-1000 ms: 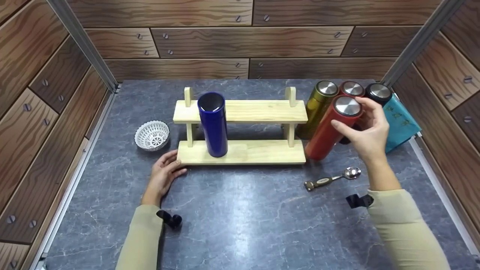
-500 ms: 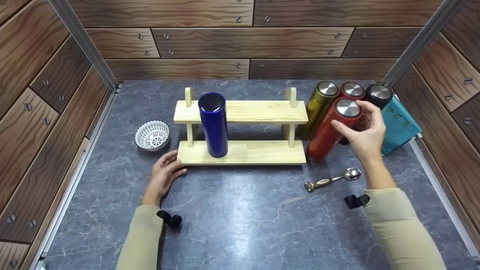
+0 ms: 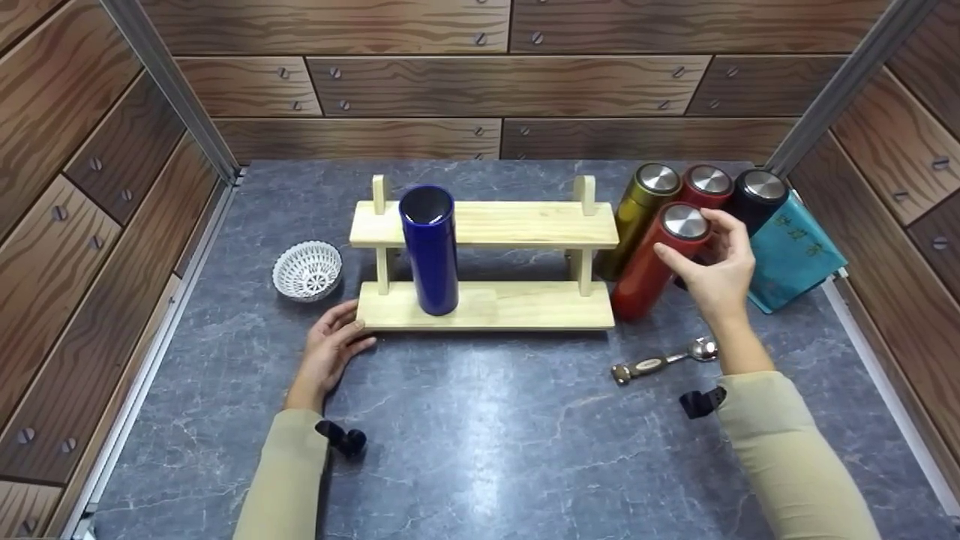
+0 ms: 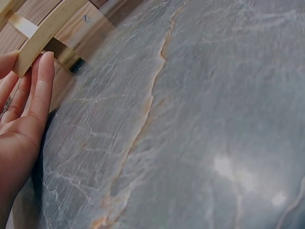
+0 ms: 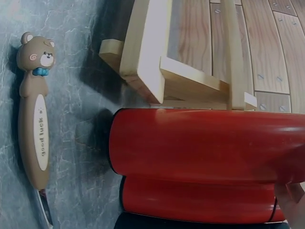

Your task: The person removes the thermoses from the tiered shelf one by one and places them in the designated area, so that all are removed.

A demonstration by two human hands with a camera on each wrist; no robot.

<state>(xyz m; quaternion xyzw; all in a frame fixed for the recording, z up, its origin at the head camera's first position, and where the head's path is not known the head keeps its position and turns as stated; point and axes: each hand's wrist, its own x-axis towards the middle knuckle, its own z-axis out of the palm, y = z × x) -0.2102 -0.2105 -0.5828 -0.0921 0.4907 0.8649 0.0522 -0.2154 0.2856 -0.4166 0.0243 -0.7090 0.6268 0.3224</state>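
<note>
In the head view my right hand (image 3: 721,271) grips a red thermos flask (image 3: 646,274) near its silver lid, thumb on the near side and fingers behind. That flask stands close by the right end of a two-tier wooden shelf (image 3: 540,306). My left hand (image 3: 331,351) pinches the front left corner of the lower board; in the left wrist view the thumb lies on one face of the board (image 4: 45,40) and the fingers on the other. A dark blue flask (image 3: 433,259) stands upright on the lower board, left of its middle.
Behind the held flask stand a gold flask (image 3: 637,206), a second red flask (image 3: 705,184) and a black flask (image 3: 759,191). A turquoise packet (image 3: 796,251) lies beside them. In front is a spoon with a bear-shaped handle (image 5: 34,129). A white woven basket (image 3: 282,279) sits left.
My right hand and the top of the red thermos flask have shifted slightly left and toward me. More of the turquoise packet shows. My left hand stays on the shelf corner.
</note>
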